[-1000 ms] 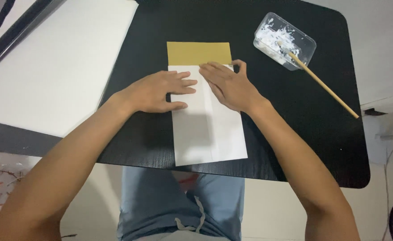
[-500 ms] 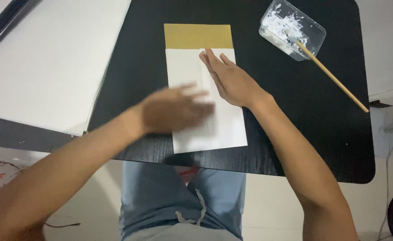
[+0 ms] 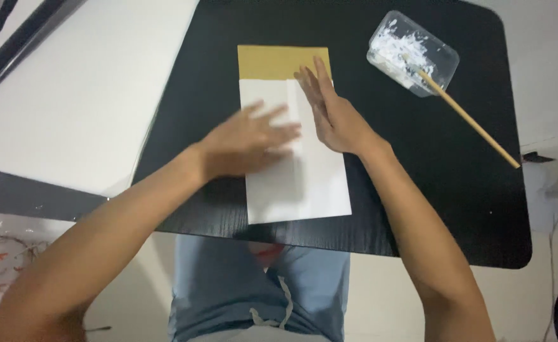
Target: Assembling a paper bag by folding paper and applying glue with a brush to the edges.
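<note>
— Two hands on one sheet, is that right?

— Yes. The left hand [image 3: 250, 142] lies flat, fingers spread, on the white folded paper [image 3: 295, 164]; it is blurred. The right hand [image 3: 329, 107] is pressed palm-down just beside it, on the paper's right half, fingertips reaching the upper edge. Neither hand is closed around anything: both are spread open, only pressing.

— Any container?

— One, a clear plastic tub [image 3: 413, 53], well off to the right of the right hand and farther from the person. It holds a white, lumpy paste. A thin wooden stick [image 3: 462, 114] rests with one end in the paste and its other end slanting out over the rim onto the table, toward the right.

— And the paper itself?

— It lies on the black table [image 3: 456, 190], lengthwise away from the person. A tan cardboard strip [image 3: 282, 61] shows just beyond the right fingertips, touching the paper's far edge; whether it runs underneath I cannot tell.

— Anything in the way?

— A large white board [image 3: 76, 95] lies to the left of the left hand, overlapping the table's left edge, apart from the paper. Below the near edge are the person's blue trousers [image 3: 228, 285].
</note>
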